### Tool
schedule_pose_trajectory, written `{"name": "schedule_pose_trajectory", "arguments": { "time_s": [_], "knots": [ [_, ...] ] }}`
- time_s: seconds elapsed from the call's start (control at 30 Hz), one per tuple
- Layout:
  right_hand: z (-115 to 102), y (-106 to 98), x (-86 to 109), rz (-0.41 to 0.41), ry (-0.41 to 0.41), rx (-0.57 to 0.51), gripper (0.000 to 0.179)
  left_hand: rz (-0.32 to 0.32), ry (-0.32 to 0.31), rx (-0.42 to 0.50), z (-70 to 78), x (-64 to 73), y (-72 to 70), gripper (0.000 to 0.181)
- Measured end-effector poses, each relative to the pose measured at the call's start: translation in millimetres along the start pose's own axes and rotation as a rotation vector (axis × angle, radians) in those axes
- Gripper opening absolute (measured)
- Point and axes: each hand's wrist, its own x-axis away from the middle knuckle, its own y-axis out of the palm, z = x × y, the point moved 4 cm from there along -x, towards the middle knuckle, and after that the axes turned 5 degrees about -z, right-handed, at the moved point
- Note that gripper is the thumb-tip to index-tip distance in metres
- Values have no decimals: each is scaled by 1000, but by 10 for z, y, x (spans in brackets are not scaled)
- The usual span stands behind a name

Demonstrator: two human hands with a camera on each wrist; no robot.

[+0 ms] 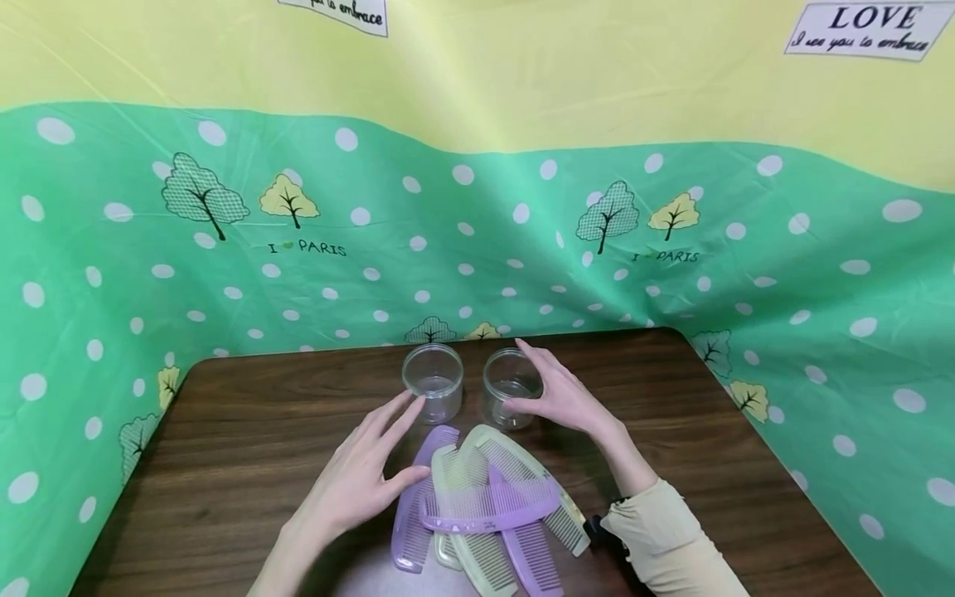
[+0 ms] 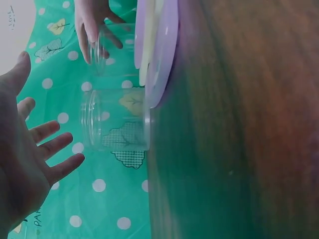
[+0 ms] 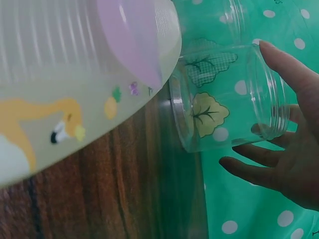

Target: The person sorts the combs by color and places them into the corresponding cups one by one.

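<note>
Two clear, lidless jars stand side by side toward the back of the table: the left jar [image 1: 442,405] and the right jar [image 1: 496,408]. In front of them lies a pile of several purple and pale green combs, a purple comb [image 1: 488,521] across the top. My left hand [image 1: 356,479] hovers left of the pile, fingers spread toward the left jar's rim and holding nothing; the left wrist view shows a gap between fingers and jar [image 2: 119,119]. My right hand [image 1: 561,396] spans the right jar's mouth, thumb and fingers extended on opposite sides of the rim [image 3: 274,99].
Under the front of the pile is a pale, smooth surface [image 1: 388,580]. Wooden tabletop [image 1: 261,431] extends to both sides. A green and yellow printed cloth [image 1: 477,224] hangs behind the table and along its sides. A black band [image 1: 615,539] is on the right wrist.
</note>
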Motion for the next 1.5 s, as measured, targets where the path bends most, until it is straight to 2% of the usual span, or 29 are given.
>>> {"name": "schedule_pose_trajectory", "arguments": {
  "time_s": [0.13,0.4,0.63,0.9,1.07,1.27,1.5],
  "knots": [
    [10,10,-14,1,4,-12,110,-14,-8,7,19,15,67,89],
    [4,4,-15,6,-8,-14,107,-94,15,-15,100,26,220,86],
    [34,-4,24,16,-10,-32,105,-128,99,-65,244,23,333,77],
    [93,-12,81,28,15,-50,104,-239,173,-122,494,-71,501,67],
    [90,2,131,18,11,-70,104,-278,230,-195,634,-101,593,67],
    [117,14,205,23,24,-86,105,-290,287,-338,751,-126,693,69],
    [121,-1,244,48,36,-81,106,-239,339,-443,850,-171,718,70]
  ]
}}
